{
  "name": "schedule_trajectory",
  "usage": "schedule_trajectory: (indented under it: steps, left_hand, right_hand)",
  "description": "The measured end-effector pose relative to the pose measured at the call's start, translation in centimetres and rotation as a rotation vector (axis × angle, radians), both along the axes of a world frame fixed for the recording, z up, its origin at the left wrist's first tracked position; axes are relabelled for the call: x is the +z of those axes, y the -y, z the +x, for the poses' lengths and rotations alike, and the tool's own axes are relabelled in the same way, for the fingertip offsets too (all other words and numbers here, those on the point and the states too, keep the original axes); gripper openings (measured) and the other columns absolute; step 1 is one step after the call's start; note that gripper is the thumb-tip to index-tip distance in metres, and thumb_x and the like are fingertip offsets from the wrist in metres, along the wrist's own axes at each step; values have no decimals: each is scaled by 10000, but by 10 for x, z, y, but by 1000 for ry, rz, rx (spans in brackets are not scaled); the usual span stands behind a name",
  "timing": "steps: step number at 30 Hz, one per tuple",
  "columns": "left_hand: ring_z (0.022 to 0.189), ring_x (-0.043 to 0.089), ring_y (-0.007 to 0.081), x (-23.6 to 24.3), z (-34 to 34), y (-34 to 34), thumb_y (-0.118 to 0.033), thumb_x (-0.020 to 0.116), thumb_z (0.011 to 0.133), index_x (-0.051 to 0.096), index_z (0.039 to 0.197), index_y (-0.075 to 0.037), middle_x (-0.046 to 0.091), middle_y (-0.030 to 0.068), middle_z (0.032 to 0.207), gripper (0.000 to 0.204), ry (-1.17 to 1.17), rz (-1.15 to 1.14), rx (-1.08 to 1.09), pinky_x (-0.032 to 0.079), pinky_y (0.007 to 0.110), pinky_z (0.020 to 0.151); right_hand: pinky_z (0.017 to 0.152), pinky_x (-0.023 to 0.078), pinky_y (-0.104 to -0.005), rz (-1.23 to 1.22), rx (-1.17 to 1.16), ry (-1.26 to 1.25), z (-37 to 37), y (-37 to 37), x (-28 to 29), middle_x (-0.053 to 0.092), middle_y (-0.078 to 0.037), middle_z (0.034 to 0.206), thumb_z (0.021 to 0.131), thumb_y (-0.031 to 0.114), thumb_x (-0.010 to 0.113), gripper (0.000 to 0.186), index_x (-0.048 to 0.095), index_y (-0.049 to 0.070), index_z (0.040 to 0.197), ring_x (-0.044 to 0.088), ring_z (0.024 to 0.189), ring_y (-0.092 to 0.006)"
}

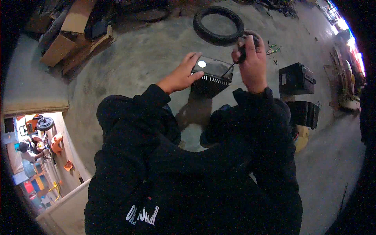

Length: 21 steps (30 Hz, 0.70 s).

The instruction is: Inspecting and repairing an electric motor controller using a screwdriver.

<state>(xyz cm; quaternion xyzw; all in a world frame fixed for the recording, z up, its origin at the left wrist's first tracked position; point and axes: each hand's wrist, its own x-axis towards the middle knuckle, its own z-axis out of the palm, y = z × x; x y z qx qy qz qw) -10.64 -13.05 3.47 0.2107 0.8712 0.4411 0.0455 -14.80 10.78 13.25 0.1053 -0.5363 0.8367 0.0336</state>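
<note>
A dark, box-shaped device (211,70) with a slatted side and a round white spot on top is held up in front of me, above the concrete floor. My left hand (181,76) grips its left end, thumb on the near edge and fingers over the far side. From its right part a thin black cord (228,71) runs up to my right hand (253,64). That hand is raised beside the device, its fingers closed round a bundle of black cord (243,54). The fingers hide part of the bundle.
A black tyre (215,38) lies beyond my hands, with green-handled pliers (274,49) to its right. Two black batteries (297,80) stand at right. Cardboard boxes (80,17) are piled far left. Through a doorway at left, a person (30,152) is near a vehicle.
</note>
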Motion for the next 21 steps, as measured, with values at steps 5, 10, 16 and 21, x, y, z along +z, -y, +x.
schedule_trajectory:
  steps: [5, 10, 16, 21]
  left_hand:
    - [1436, 361, 424, 5, -1, 1, -282, 642, 983, 304, 1542, 29, 328, 253, 1541, 724, -8, -8, 20, 318, 428, 1191]
    - [1439, 360, 431, 11, -5, -2, -276, 629, 988, 291, 1544, 45, 306, 266, 1550, 726, -39, -36, -45, 326, 419, 1190]
    - [1438, 371, 439, 9, -3, -2, -287, 629, 991, 281, 1549, 40, 305, 267, 1550, 734, -16, -19, -5, 344, 425, 1182]
    - [1472, 330, 422, 8, -6, -2, -294, 627, 1001, 257, 1581, -19, 290, 257, 1578, 740, 28, 10, -4, 299, 435, 1214]
  right_hand:
    - [492, 390, -279, -82, 67, 54, 3, 22, -3, 547, -16, 733, 1101, 424, 463, 367, 545, 89, 977, 498, 569, -116]
    - [477, 373, -278, -75, 73, 18, 0, 34, -2, 534, -11, 704, 1099, 448, 436, 421, 559, 82, 930, 484, 544, -111]
    - [472, 369, -278, -23, 137, 34, -3, 40, -7, 536, -7, 706, 1083, 435, 458, 391, 569, 91, 933, 485, 549, -107]
    - [485, 378, -276, 10, 35, 53, -5, 39, -8, 571, -7, 730, 1082, 425, 453, 396, 575, 84, 920, 500, 547, -107]
